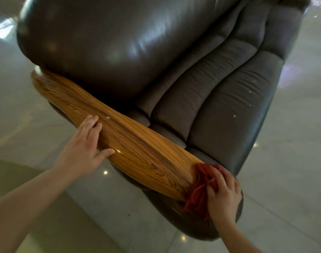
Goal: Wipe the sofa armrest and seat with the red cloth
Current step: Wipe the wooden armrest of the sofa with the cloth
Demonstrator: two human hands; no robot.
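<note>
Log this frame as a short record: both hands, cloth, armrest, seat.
left hand: rests on the wooden armrest, midway along, holding nothing
right hand: grips the red cloth against the armrest's near end
seat: grey cushions with white specks, neither hand on it
floor: glossy pale tiles

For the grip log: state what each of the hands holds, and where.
The right hand grips the red cloth by its bunched right side, on the wooden armrest. The left hand holds nothing; it rests on that armrest.
</note>
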